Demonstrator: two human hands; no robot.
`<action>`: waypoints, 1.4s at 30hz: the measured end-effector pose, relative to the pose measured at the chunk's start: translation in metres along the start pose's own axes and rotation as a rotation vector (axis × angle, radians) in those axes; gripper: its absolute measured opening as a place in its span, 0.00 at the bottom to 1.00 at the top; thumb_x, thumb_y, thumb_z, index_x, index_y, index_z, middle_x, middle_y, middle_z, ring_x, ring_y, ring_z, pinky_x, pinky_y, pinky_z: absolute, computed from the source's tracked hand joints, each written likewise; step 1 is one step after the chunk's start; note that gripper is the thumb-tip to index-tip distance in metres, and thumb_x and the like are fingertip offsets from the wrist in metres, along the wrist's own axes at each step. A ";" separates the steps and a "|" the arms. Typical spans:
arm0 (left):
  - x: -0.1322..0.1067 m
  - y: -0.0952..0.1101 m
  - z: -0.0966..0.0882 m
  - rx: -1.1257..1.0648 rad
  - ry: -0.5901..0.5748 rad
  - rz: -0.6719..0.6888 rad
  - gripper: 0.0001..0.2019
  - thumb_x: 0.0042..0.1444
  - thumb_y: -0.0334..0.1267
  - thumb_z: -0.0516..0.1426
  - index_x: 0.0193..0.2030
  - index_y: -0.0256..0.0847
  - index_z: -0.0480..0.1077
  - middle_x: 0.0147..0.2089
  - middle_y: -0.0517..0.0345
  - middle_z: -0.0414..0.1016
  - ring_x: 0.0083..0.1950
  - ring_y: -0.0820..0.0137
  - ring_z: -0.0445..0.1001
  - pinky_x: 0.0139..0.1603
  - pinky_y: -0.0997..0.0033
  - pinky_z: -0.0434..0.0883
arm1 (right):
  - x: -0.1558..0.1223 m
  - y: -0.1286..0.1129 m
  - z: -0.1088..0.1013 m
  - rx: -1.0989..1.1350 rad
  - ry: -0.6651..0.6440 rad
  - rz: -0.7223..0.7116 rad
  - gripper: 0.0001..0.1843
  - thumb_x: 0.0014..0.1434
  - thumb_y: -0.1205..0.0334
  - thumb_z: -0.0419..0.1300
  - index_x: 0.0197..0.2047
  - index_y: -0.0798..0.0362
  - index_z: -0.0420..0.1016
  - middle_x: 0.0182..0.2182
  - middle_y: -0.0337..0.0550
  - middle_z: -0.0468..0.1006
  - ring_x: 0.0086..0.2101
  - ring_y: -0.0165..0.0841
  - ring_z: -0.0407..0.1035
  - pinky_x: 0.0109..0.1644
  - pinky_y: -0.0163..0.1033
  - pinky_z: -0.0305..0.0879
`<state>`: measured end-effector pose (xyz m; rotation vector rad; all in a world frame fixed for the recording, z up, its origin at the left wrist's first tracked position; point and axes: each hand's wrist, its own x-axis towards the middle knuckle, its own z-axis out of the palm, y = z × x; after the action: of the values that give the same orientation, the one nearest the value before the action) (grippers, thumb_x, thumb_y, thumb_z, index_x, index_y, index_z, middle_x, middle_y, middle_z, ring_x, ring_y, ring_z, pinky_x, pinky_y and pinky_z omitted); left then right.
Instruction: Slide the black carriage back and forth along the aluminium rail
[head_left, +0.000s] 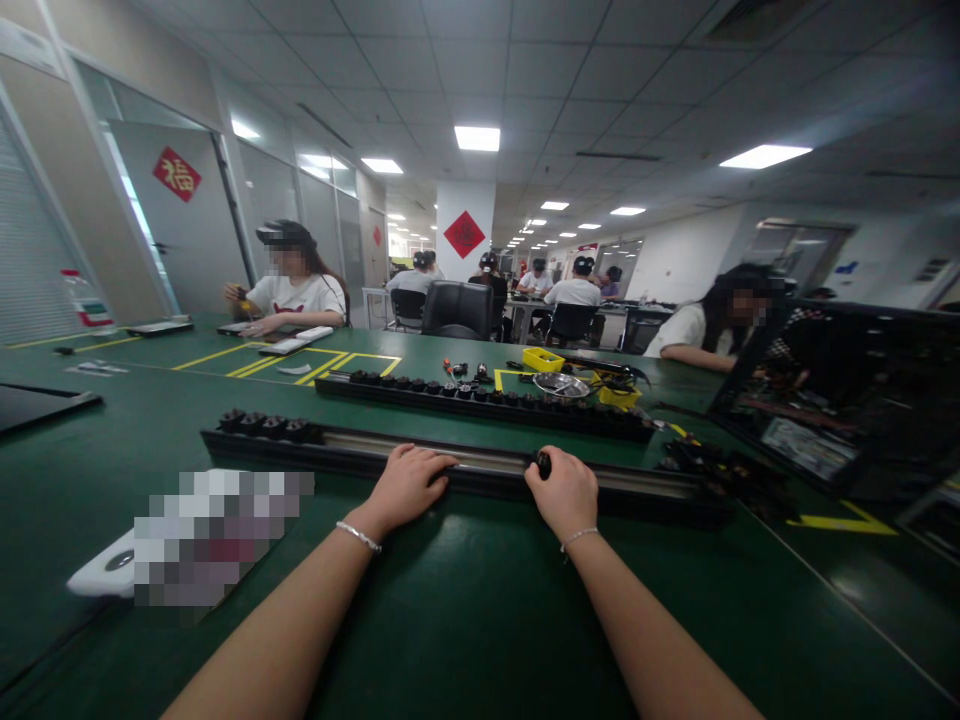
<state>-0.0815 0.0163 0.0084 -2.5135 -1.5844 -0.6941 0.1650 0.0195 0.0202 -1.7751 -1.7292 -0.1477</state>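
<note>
A long black channel rail (pixel 480 478) lies across the green table in front of me. Several small black round parts (pixel 274 428) sit in its left end, and a pale strip shows along its inside. My left hand (pixel 411 482) rests over the rail's near edge with its fingers stretched out flat, holding nothing. My right hand (pixel 568 487) is closed around a small black part (pixel 543 464) just above the rail; its exact kind is partly hidden by the fingers. Behind lies a second black rail (pixel 480 402), lined with several similar parts.
A white device with a blurred screen (pixel 101 575) lies at left. Beyond the rails are a metal dish (pixel 561 385) and a yellow bin (pixel 543 360). Black parts (pixel 720 470) are heaped by the right end. Co-workers sit at far left (pixel 300 290) and right (pixel 694 325).
</note>
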 end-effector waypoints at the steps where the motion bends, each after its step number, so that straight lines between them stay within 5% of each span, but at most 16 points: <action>1: 0.000 0.000 0.000 0.000 0.000 0.000 0.14 0.56 0.40 0.50 0.50 0.55 0.68 0.48 0.62 0.75 0.50 0.67 0.69 0.59 0.54 0.54 | 0.000 0.000 0.000 0.002 -0.001 -0.003 0.13 0.53 0.57 0.50 0.39 0.51 0.72 0.36 0.45 0.76 0.41 0.37 0.65 0.47 0.42 0.52; 42: 0.000 -0.002 0.001 0.002 -0.001 -0.001 0.14 0.57 0.41 0.50 0.50 0.55 0.67 0.48 0.63 0.75 0.50 0.67 0.69 0.59 0.55 0.53 | -0.001 0.002 0.000 -0.039 0.021 -0.002 0.12 0.54 0.58 0.50 0.37 0.52 0.71 0.35 0.45 0.76 0.41 0.37 0.66 0.47 0.42 0.52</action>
<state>-0.0827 0.0173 0.0069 -2.5126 -1.5857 -0.6910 0.1667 0.0190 0.0196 -1.7935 -1.7235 -0.2014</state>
